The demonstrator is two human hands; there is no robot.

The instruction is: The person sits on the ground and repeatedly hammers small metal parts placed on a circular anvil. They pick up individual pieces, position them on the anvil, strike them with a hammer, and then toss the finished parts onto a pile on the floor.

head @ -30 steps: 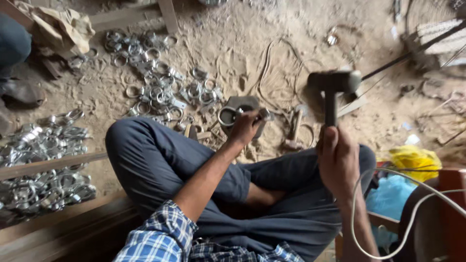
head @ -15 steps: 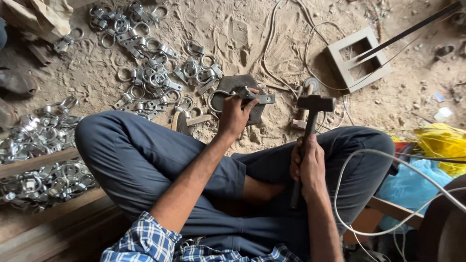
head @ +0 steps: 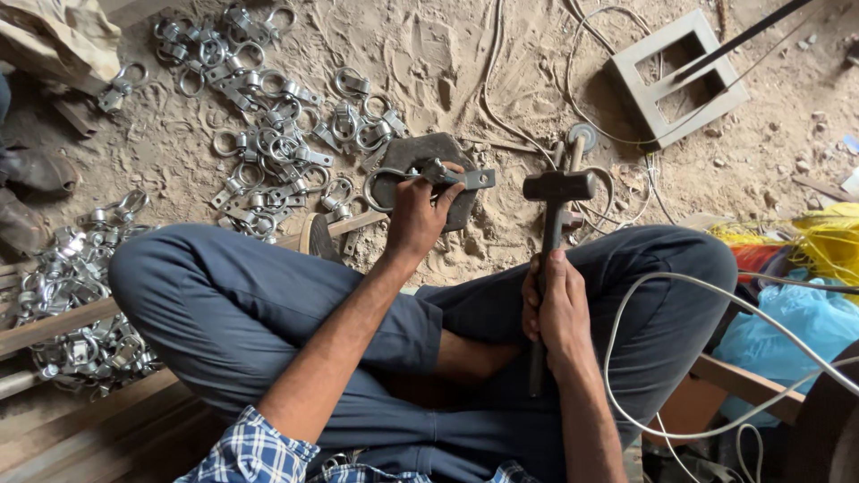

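The left hand (head: 419, 213) pins a metal ring clamp (head: 428, 175) onto a dark iron block (head: 420, 154) on the sandy floor (head: 420, 54). The right hand (head: 557, 309) grips a hammer (head: 557, 188), head raised just beside the block. More clamps (head: 268, 134) lie scattered beyond the left knee.

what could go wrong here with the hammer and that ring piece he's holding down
1. The left hand pins the metal ring clamp on the dark block with its fingers right beside the strike spot, so a hammer blow that lands off target could hit them.
2. The clamp's flat end sticks out past the block, so a hit might flip it.
3. The white cable loops near the right hand and could snag a swing.
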